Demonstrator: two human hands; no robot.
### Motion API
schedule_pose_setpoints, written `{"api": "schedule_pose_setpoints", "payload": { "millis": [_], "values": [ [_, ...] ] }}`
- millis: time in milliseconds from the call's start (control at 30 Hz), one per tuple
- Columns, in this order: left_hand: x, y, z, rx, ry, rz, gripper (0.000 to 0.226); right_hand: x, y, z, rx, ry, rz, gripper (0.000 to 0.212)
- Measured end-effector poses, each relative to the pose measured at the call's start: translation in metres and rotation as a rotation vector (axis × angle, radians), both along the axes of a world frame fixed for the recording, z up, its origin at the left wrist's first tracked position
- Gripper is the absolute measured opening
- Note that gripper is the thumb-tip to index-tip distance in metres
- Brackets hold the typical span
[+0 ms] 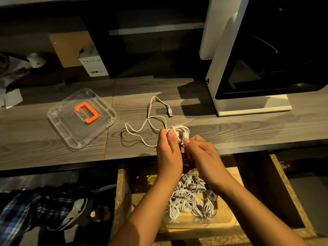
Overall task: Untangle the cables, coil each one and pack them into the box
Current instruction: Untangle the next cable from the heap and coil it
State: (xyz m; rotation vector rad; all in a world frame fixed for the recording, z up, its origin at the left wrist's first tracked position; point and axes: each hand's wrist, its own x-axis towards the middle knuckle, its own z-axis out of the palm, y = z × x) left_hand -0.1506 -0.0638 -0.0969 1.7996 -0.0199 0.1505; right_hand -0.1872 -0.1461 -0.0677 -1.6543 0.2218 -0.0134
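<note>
Coiling a white USB cable above the desk edge, with the box of finished coils in the open drawer below.

Both hands grasp the partly wound coil point(180, 133): the left hand point(168, 151) pinches the bundle between thumb and fingers, and the right hand point(200, 153) grips it from the other side. The cable's free tail point(149, 112) lies in loose loops on the wooden desk point(230, 128), ending in the USB plug point(169, 111). The step in hand is judged to be winding; the next move calls for drawing in the slack tail turn by turn without snagging. The clear box point(200, 221) in the drawer point(276, 167) holds many coiled white cables point(190, 197); its lid point(81, 118), with an orange handle point(86, 111), lies apart on the desk.
</note>
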Motion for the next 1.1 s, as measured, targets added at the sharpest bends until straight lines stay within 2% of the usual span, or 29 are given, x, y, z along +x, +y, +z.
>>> {"api": "schedule_pose_setpoints", "payload": {
  "millis": [133, 233, 367, 433, 533, 633, 667, 700, 767, 833, 967, 1033, 1100],
  "values": [
    [0.001, -0.001, -0.004, 0.055, -0.089, -0.053, 0.023, 0.004, 0.0, 0.007, 0.06, 0.131, -0.027, 0.054],
    [0.001, 0.001, -0.008, 0.11, -0.173, -0.103, 0.02, 0.006, -0.001, 0.011, 0.123, 0.221, -0.092, 0.042],
    [0.005, 0.005, -0.011, 0.203, -0.272, -0.171, 0.034, 0.005, -0.005, 0.02, 0.286, 0.32, -0.088, 0.028],
    [0.009, 0.007, -0.011, 0.233, -0.299, -0.196, 0.037, 0.005, -0.009, 0.021, 0.252, 0.321, -0.083, 0.031],
    [0.012, 0.009, -0.012, 0.273, -0.339, -0.22, 0.035, 0.005, -0.009, 0.016, 0.023, 0.249, -0.117, 0.03],
    [0.016, 0.009, -0.011, 0.287, -0.385, -0.228, 0.029, 0.002, -0.005, 0.006, -0.573, 0.1, -0.065, 0.025],
    [0.016, 0.008, -0.011, 0.287, -0.396, -0.234, 0.03, 0.001, -0.004, 0.006, -0.68, 0.068, -0.043, 0.026],
    [0.016, 0.007, -0.011, 0.286, -0.406, -0.243, 0.036, 0.001, -0.004, 0.008, -0.698, 0.063, -0.029, 0.028],
    [0.014, 0.006, -0.011, 0.283, -0.415, -0.266, 0.047, 0.003, -0.006, 0.007, -0.6, 0.097, -0.016, 0.032],
    [0.012, 0.005, -0.011, 0.285, -0.432, -0.263, 0.041, 0.006, -0.005, 0.005, -0.431, 0.127, -0.074, 0.033],
    [0.012, 0.006, -0.012, 0.303, -0.477, -0.201, 0.033, 0.003, 0.001, 0.007, 0.15, 0.195, -0.269, 0.027],
    [0.012, 0.009, -0.014, 0.275, -0.441, -0.194, 0.033, 0.0, 0.001, 0.009, 0.34, 0.215, -0.277, 0.025],
    [0.012, 0.008, -0.015, 0.188, -0.329, -0.166, 0.035, -0.001, 0.001, 0.011, 0.426, 0.207, -0.255, 0.021]
  ]
}}
